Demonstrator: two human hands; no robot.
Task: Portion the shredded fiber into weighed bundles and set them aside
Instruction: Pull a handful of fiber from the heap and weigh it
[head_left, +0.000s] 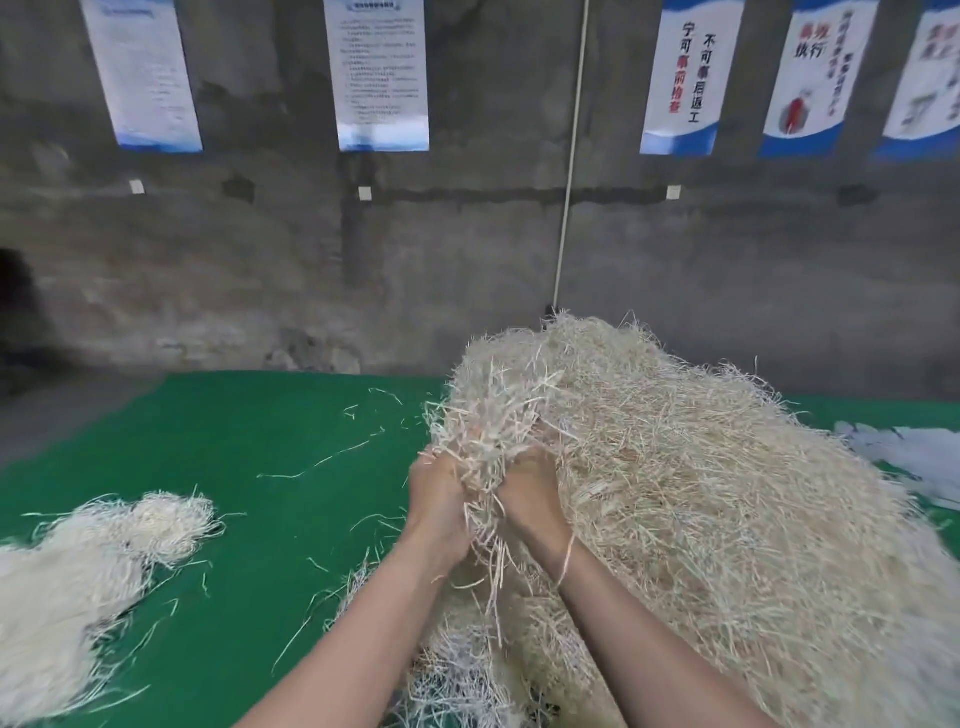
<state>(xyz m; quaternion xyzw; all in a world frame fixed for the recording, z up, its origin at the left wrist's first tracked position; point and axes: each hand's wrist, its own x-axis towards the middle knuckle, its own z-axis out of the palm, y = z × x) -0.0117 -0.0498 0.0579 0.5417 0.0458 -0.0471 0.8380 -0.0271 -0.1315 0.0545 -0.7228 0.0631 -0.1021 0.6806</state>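
Note:
A large heap of pale shredded fiber (701, 493) fills the right half of the green table. At its left edge my left hand (439, 493) and my right hand (530, 493) grip one handful of fiber (483, 431) between them, fingers buried in the strands. The handful stands up from both hands and its strands still tangle with the heap. A smaller pile of whiter fiber (78, 582) lies on the left side of the table, apart from both hands.
The green table cover (260, 441) carries loose stray strands. A pale sheet (914, 457) lies at the right edge behind the heap. A grey concrete wall with hanging posters (382, 73) stands behind the table.

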